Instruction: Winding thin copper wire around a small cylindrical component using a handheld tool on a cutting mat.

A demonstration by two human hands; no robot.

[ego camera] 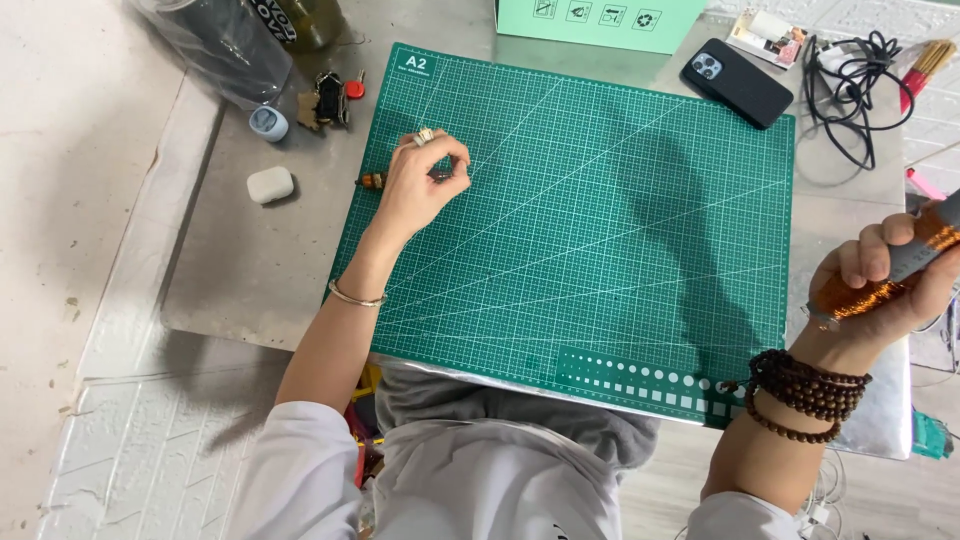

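Grey stone is carrying a green cutting mat (pixel 600 230), lying square to the person so both hands are reaching it easily. Beyond the mat's far edge a mint box (pixel 600 22) is standing, and off the far right corner a black phone (pixel 737 82) and a cable (pixel 850 90) are lying clear of the work. Right of the mat, the right hand (pixel 885 285) is curling shut around a spool of copper wire (pixel 900 275), wrist raised, spool tilted. On the mat's far left part, the left hand (pixel 425 185) is resting palm down, fingertips pinching closed on something small, probably the wire's end; just left, a small brown piece (pixel 372 181) is lying.
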